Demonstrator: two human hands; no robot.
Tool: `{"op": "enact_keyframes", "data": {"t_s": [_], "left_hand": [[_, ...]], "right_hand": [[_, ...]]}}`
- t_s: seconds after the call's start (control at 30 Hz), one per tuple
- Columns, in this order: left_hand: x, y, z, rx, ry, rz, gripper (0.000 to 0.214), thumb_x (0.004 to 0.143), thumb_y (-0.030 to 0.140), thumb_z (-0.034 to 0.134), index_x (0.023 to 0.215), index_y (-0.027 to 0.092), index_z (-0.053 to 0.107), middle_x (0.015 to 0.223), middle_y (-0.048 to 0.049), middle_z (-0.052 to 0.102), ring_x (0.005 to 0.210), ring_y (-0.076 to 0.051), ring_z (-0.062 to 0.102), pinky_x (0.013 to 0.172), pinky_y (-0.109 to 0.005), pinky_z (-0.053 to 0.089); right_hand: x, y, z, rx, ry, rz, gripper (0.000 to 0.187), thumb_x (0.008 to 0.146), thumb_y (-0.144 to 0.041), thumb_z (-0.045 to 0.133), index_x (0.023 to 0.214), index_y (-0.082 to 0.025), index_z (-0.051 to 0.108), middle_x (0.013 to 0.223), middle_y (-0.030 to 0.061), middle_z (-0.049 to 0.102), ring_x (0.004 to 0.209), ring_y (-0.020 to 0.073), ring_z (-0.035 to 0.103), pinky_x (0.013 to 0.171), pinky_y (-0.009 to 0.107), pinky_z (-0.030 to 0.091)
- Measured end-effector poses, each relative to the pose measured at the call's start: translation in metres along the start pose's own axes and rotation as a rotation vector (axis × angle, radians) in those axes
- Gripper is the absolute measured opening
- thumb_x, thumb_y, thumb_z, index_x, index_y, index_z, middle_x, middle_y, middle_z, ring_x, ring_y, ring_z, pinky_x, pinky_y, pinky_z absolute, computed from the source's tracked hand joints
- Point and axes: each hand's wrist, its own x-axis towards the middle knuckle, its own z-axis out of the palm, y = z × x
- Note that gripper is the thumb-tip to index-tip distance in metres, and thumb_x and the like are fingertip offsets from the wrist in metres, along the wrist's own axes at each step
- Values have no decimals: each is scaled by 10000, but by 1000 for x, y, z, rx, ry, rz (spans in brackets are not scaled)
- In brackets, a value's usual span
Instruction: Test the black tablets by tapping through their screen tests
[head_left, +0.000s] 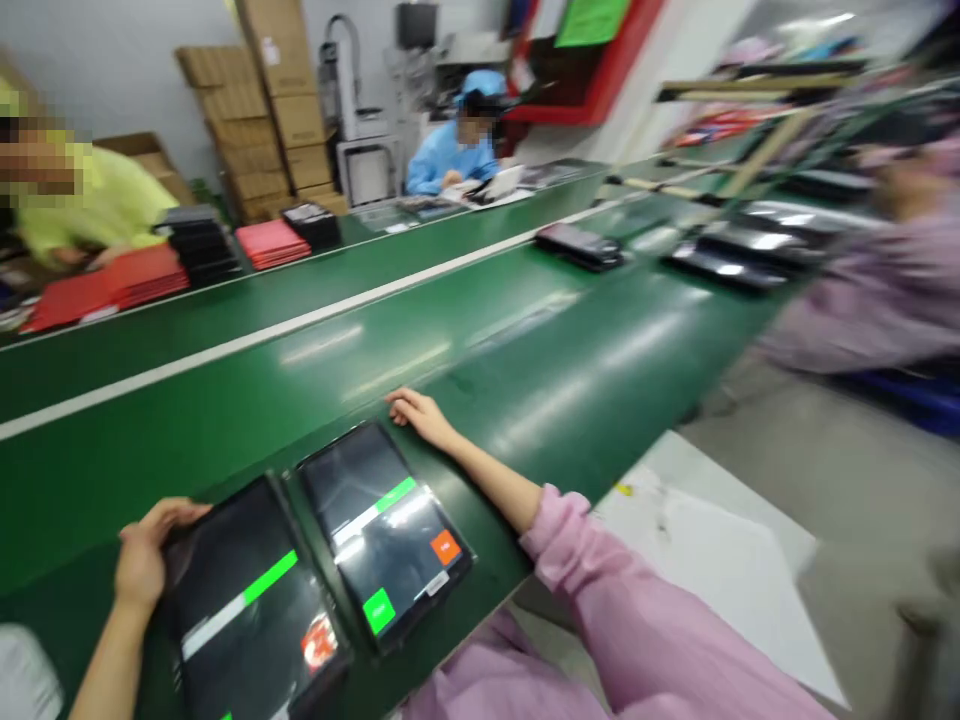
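Observation:
Two black tablets lie side by side on the green work surface in front of me, their screens lit. The left tablet [247,530] shows a white and green bar and an orange patch; the frame's lower edge cuts it off. On the right tablet [386,560] there is a similar bar, a green square and an orange square. My left hand [150,550] is at the upper left corner of the left tablet, fingers stretched along its edge. Just beyond the upper right corner of the right tablet, my right hand [421,415] rests with loosely bent fingers, holding nothing visible.
A long green bench [600,350] runs away to the right, bearing several dark devices [727,265]. Across it, a person in blue [454,155] and one in yellow [97,190] sit near red stacks [271,243]. A blurred pink-sleeved person [877,270] is at right. White board [705,550] stands beside me.

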Motion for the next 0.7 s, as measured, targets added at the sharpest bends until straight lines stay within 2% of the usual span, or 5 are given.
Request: {"op": "enact_keyframes", "data": {"t_s": [0.07, 0.23, 0.4, 0.57, 0.7], "left_hand": [[-5, -10, -4, -51, 23, 49, 899, 602, 1053, 285, 735, 227, 614, 727, -55, 745, 800, -321, 688, 841, -470, 537], [-1, -16, 2, -39, -28, 164, 868, 774, 961, 160, 793, 194, 566, 759, -129, 729, 753, -271, 701, 796, -425, 553], [-10, -10, -4, 59, 83, 167, 633, 891, 777, 384, 843, 179, 586, 875, -130, 719, 856, -255, 686, 895, -427, 537], [-84, 13, -37, 342, 16, 326, 304, 945, 466, 553, 1061, 193, 620, 1370, -125, 565, 1324, -278, 492, 1166, -465, 338], [-166, 16, -54, 514, -153, 257, 480, 967, 481, 528, 1382, 257, 437, 1594, -140, 261, 1501, -339, 247, 1192, -542, 299]], "right_hand": [[-1, 1, -1, 8, -20, -9, 347, 870, -505, 613, 1019, -194, 646, 759, -1, 645, 655, 142, 593, 668, 281, 489], [5, 14, -9, -57, -32, -28, 424, 859, -575, 622, 1048, -196, 653, 777, 23, 660, 665, 159, 596, 651, 294, 493], [2, 9, -8, -146, -19, -75, 506, 884, -669, 558, 1043, -206, 684, 823, 69, 679, 727, 212, 636, 664, 343, 533], [-71, -45, 8, -491, -331, -493, 540, 1043, -537, 295, 1087, -283, 769, 1282, 122, 618, 1198, 307, 551, 1018, 499, 427], [-136, -78, 30, -765, -594, -758, 350, 1026, -399, 431, 1162, -359, 752, 1531, 76, 419, 1354, 346, 381, 1118, 592, 242]]}}
